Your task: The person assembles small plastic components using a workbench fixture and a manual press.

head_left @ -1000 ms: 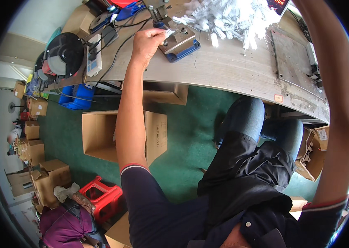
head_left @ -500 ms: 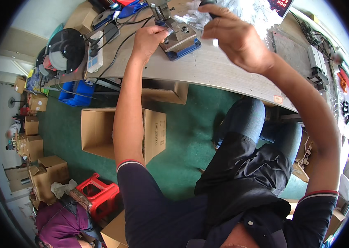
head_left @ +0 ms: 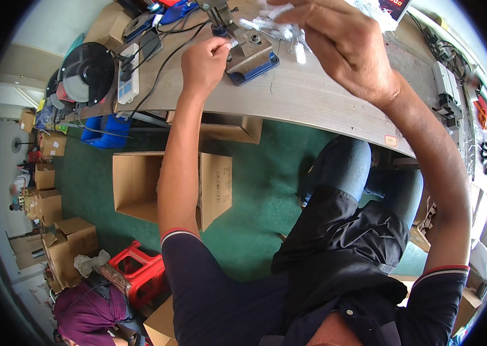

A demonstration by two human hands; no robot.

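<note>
My left hand (head_left: 204, 66) is closed in a pinch on a small whitish piece (head_left: 233, 42), at the left side of a small bench press. The press has a metal block (head_left: 252, 51) bolted on a blue base (head_left: 253, 72), with an upright metal column (head_left: 218, 12) behind. My right hand (head_left: 350, 49) is raised over the bench, right of the press, at the upper edge of the view. Its fingers are bent and partly blurred, and what they touch is not visible. Beneath and beside them lies a heap of white ribbed strips (head_left: 281, 29).
The wooden bench (head_left: 324, 106) also bears a white power strip (head_left: 129, 81), black cables, a round black machine (head_left: 89, 72) and a red-lit display (head_left: 394, 7). Below stand an open cardboard box (head_left: 214, 190), a blue bin (head_left: 105, 130) and a red stool (head_left: 140, 271). Another person (head_left: 91, 311) is at lower left.
My right hand has moved up and nearer the view's top edge, and the black knob by its fingers is no longer visible. My left hand stays at the press, shifted slightly left.
</note>
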